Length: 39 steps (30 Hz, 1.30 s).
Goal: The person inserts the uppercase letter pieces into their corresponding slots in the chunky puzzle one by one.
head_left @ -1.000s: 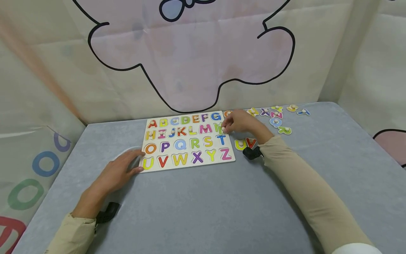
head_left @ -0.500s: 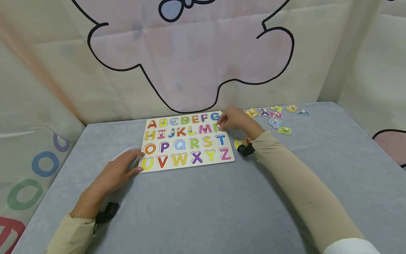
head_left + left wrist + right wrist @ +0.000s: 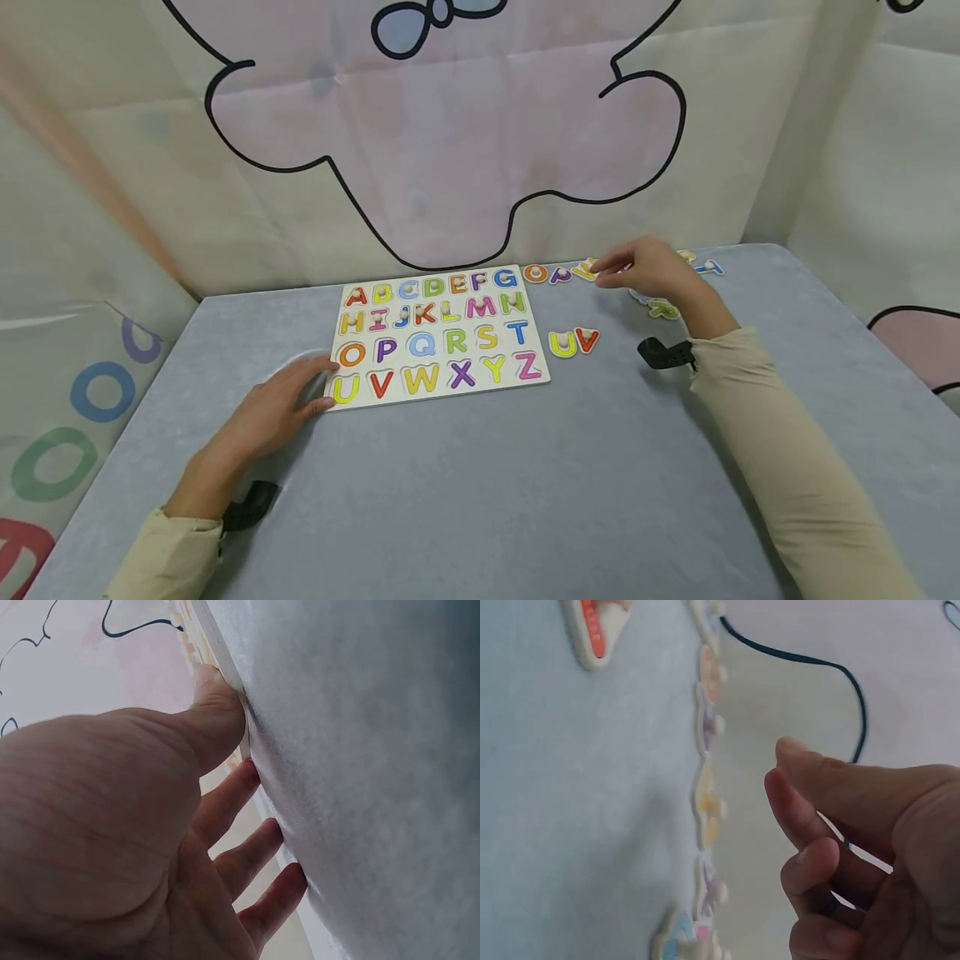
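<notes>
On my head feed, a pale backdrop (image 3: 442, 125) with a black-outlined pink shape fills the space behind the grey counter (image 3: 465, 483). Two beige sleeves reach in over the counter, the right sleeve (image 3: 780, 442) showing more of its length than the left sleeve (image 3: 168, 554).

The alphabet board (image 3: 486, 360) lies flat left of the counter's middle, its far side close to the back edge. I read A to N along its two far rows, with knobbed pieces set in there; the two near rows run from O to Z as coloured recesses.

My left hand (image 3: 264, 421) is at the board's left side, its fingers apart, thumb against the edge near the close corner. My right hand (image 3: 651, 271) hovers over the back of the counter, right of the board; its fingers are loosely curled, thumb and forefinger tips close together, clear of the pieces.

A black wrist unit (image 3: 666, 354) hangs under the right wrist.

Among the smaller things, the yellow U (image 3: 562, 345) and red V (image 3: 587, 340) sit side by side just right of the board. Along the back edge I have the orange O (image 3: 535, 273), a purple piece (image 3: 560, 275) and a yellow piece (image 3: 583, 269), the last nearest the right fingertips. A green piece (image 3: 663, 308) is partly hidden behind the hand, and a blue piece (image 3: 708, 267) lies beyond it.
</notes>
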Each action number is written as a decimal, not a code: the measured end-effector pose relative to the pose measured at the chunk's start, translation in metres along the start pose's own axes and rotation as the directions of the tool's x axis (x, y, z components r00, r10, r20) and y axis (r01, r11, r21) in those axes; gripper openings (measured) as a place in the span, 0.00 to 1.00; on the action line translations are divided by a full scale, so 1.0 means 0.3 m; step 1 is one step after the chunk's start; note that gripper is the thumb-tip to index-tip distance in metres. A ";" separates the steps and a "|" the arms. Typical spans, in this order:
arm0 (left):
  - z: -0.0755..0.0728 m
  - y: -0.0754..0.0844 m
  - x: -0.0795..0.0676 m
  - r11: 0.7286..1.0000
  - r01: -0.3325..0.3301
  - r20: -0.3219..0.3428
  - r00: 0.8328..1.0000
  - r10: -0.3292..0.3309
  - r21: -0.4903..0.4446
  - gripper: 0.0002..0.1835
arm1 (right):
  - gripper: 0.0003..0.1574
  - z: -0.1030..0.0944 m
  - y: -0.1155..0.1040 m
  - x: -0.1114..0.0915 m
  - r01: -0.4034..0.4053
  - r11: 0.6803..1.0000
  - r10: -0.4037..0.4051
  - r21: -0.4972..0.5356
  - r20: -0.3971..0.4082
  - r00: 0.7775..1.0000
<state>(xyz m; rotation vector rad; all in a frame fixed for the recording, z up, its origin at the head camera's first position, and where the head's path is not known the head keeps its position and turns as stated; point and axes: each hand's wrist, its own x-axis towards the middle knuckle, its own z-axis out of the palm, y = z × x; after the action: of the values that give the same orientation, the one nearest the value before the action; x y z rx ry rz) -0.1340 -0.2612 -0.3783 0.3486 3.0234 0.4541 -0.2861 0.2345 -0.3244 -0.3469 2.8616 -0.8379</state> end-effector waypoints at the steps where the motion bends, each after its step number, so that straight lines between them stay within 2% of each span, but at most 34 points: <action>1: -0.001 -0.003 -0.001 1.000 0.001 0.000 1.000 -0.001 0.001 0.28 | 0.19 -0.001 0.009 0.004 0.005 1.000 -0.005 -0.004 -0.008 1.000; 4: -0.003 -0.009 -0.001 1.000 0.002 -0.001 1.000 -0.002 0.001 0.28 | 0.19 0.017 0.007 0.044 -0.011 1.000 0.011 -0.013 0.013 1.000; 9: 0.004 -0.007 0.015 1.000 -0.018 0.005 1.000 0.018 -0.016 0.28 | 0.19 0.058 -0.061 0.149 -0.037 0.999 0.039 -0.028 0.077 0.996; 13: 0.008 0.005 0.027 1.000 -0.006 0.015 1.000 0.007 -0.023 0.28 | 0.18 0.079 -0.116 0.210 -0.065 0.998 0.065 0.000 0.085 0.994; 18: 0.001 0.017 0.025 1.000 0.006 0.015 1.000 -0.005 -0.022 0.29 | 0.14 0.110 -0.144 0.248 -0.092 0.996 0.092 -0.007 0.076 0.993; 30: 0.012 0.012 0.015 1.000 -0.021 -0.007 1.000 0.021 -0.017 0.27 | 0.12 0.155 -0.134 0.248 -0.124 0.992 0.126 -0.032 0.055 0.991; 34: 0.009 0.009 0.014 1.000 0.012 0.010 1.000 -0.012 -0.012 0.27 | 0.11 0.160 -0.137 0.215 -0.079 0.996 0.081 -0.041 0.044 0.996; 39: 0.005 0.000 0.010 0.999 0.032 0.019 0.999 -0.032 -0.010 0.28 | 0.10 0.172 -0.115 0.149 -0.030 0.997 0.036 -0.071 0.089 0.995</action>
<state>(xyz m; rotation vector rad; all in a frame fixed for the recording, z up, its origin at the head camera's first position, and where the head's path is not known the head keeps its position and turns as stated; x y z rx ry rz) -0.1369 -0.2600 -0.3797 0.3018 3.0024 0.4609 -0.3127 0.1683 -0.3516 -0.3355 2.8098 -0.7000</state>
